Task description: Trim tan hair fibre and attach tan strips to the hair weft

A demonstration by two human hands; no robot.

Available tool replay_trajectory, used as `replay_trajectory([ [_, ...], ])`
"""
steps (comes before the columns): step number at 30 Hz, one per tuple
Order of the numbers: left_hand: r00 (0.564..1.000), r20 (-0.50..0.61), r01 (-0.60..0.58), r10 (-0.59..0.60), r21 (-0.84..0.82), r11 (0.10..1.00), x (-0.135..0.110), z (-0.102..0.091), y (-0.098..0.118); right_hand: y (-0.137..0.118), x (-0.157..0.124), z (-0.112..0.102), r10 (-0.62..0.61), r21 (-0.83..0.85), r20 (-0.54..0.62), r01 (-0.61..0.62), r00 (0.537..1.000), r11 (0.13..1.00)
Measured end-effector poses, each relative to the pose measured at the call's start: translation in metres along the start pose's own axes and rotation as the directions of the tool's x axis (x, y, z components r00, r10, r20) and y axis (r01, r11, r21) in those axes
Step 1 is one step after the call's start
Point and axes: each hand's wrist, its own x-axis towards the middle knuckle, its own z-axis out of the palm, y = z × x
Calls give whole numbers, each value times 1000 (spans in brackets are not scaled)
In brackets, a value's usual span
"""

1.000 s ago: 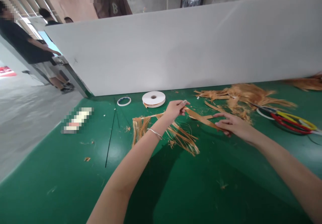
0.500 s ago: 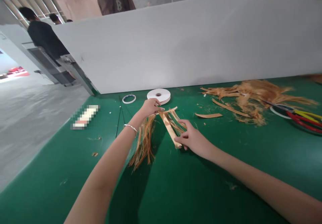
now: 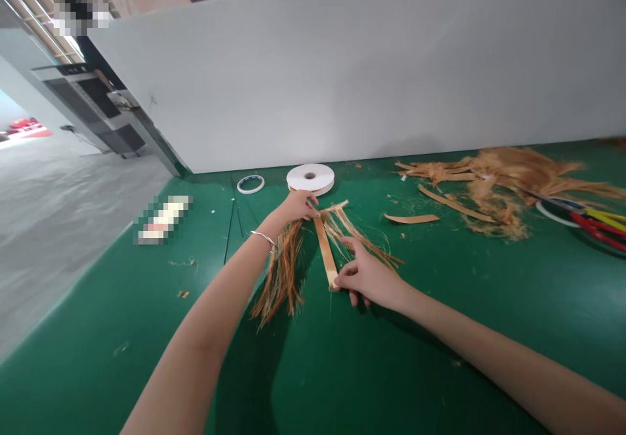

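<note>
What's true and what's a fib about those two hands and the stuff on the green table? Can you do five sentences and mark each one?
1. The left hand is at the far end of a tan strip. True.
2. The right hand is holding the red handles. False: it is at the near end of the tan strip; the red handles lie over on the right.
3. A white roll lies flat on the table. True.
4. The bracelet is on the right wrist. False: the bracelet is on the left wrist.
5. The table is green. True.
</note>
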Motion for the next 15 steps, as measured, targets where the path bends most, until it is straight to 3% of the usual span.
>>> replay_trajectory([
  [15, 998, -52, -21, 25, 71, 997, -1, -5, 2, -1, -7, -4, 42, 70, 62, -46, 997, 996],
])
